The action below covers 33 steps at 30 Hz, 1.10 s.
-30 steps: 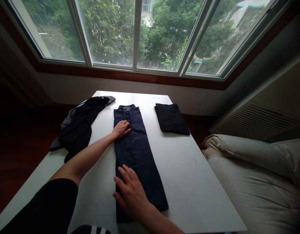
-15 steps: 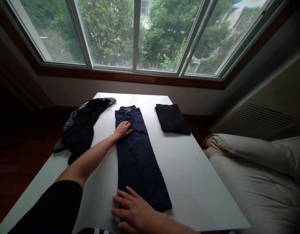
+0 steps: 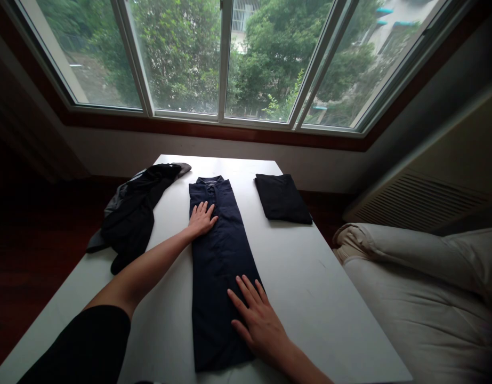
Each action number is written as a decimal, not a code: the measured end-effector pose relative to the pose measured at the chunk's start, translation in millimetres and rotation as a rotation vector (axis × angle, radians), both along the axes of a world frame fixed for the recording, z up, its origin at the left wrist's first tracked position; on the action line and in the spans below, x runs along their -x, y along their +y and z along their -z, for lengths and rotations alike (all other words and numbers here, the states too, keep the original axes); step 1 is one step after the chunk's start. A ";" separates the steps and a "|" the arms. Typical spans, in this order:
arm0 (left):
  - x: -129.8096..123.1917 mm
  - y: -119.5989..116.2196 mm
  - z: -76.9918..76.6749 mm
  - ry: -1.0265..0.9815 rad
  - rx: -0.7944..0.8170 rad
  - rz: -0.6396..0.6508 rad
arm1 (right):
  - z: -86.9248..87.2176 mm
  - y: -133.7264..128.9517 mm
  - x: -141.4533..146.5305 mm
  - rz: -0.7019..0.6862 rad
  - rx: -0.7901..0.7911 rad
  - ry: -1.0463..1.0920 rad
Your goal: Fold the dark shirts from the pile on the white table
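Observation:
A navy shirt (image 3: 217, 256), folded into a long narrow strip, lies on the white table (image 3: 309, 298) with its collar at the far end. My left hand (image 3: 202, 218) rests on its upper part just below the collar, fingers spread and flat. Over the right edge of the lower part is my right hand (image 3: 258, 319), fingers apart, palm down, touching or just over the cloth. Neither hand grips anything.
A heap of black and grey clothes (image 3: 136, 218) lies along the table's left edge. At the far right edge is a folded black garment (image 3: 282, 197). Beyond the table's right side stands a beige sofa (image 3: 425, 298). A window (image 3: 222, 58) is behind the table.
My right hand has moved right and a little farther away, from the shirt's lower left edge to its right side. The lower end has shifted left and narrowed. My left hand's fingers have spread.

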<state>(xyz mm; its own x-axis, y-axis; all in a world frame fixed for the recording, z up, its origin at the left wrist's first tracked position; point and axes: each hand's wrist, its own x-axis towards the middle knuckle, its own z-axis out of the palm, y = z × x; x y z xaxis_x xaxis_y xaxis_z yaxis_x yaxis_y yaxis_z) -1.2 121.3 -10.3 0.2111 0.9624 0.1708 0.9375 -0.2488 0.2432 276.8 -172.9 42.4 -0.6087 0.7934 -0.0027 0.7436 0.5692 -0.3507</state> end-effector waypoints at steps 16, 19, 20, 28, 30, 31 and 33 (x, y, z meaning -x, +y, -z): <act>11.8 -8.2 2.1 -0.014 -0.187 -0.047 | 16.5 -35.4 15.6 -0.076 0.055 0.083; 19.5 6.4 2.0 -0.045 -0.127 -0.151 | 16.5 -36.4 16.7 -0.073 0.084 0.115; 22.6 12.4 1.9 -0.053 -0.086 -0.164 | 15.0 -36.1 17.0 -0.070 0.097 0.126; 40.3 52.7 3.0 -0.011 0.084 -0.183 | -6.9 -20.0 9.8 0.190 0.100 0.228; 41.8 61.1 2.3 0.002 0.111 -0.186 | -7.1 -16.7 6.4 0.195 0.061 0.202; 42.1 65.3 1.7 0.005 0.120 -0.185 | -6.1 -15.8 4.8 0.170 0.037 0.184; 41.6 73.5 0.6 0.007 0.124 -0.183 | -2.8 -15.0 2.0 0.107 -0.011 0.155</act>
